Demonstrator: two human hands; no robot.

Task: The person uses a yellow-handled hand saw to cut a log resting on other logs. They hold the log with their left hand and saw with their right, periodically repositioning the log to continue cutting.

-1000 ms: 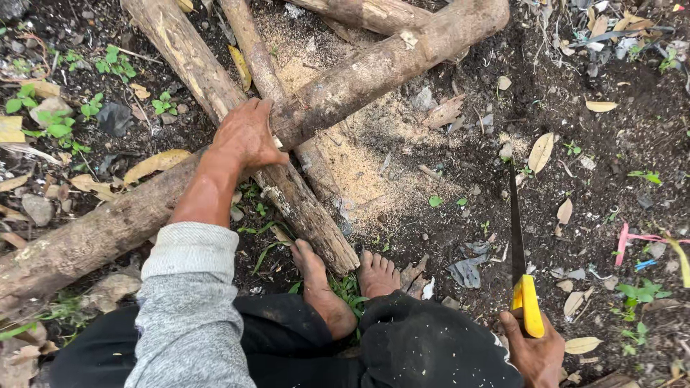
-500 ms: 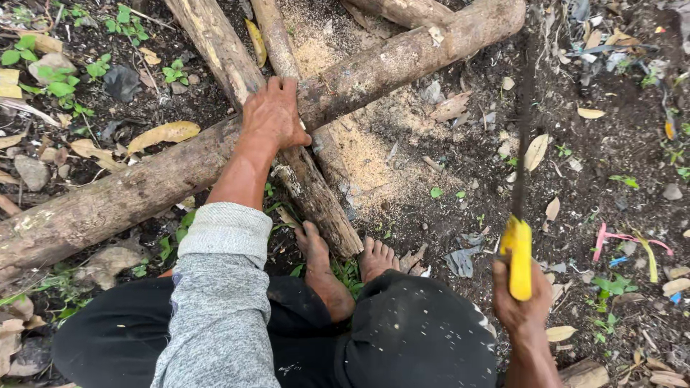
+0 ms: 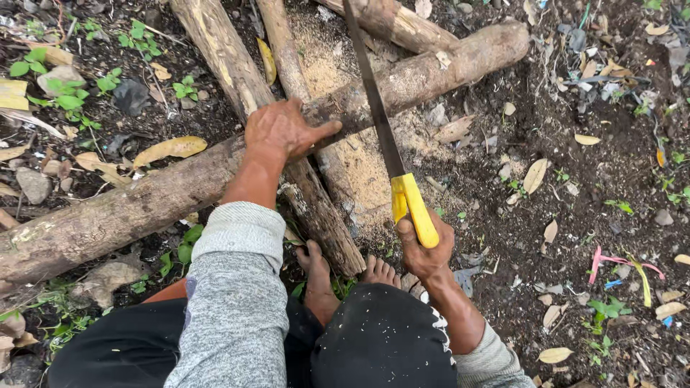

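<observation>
Ground of dark soil [image 3: 575, 237], scattered with dry leaves and small green weeds, is filling the view as we are looking down from our head. Across it a long rough log [image 3: 129, 208] is lying on a slant from lower left to upper right, resting over two thinner logs [image 3: 237, 65] that are running up and down beneath it. Pale sawdust [image 3: 359, 165] is lying in a patch just below the long log. Our grey sleeve [image 3: 237, 287] is reaching forward, and our left hand [image 3: 284, 129] is pressing flat on the long log, fingers spread and thumb pointing right. Our right hand [image 3: 424, 251] is gripping the yellow handle of a saw [image 3: 388, 151], fingers closed around it. We are seeing the dark blade crossing the long log just right of our left thumb. Our bare feet [image 3: 345, 273] are showing between our knees, beside the end of one thinner log
</observation>
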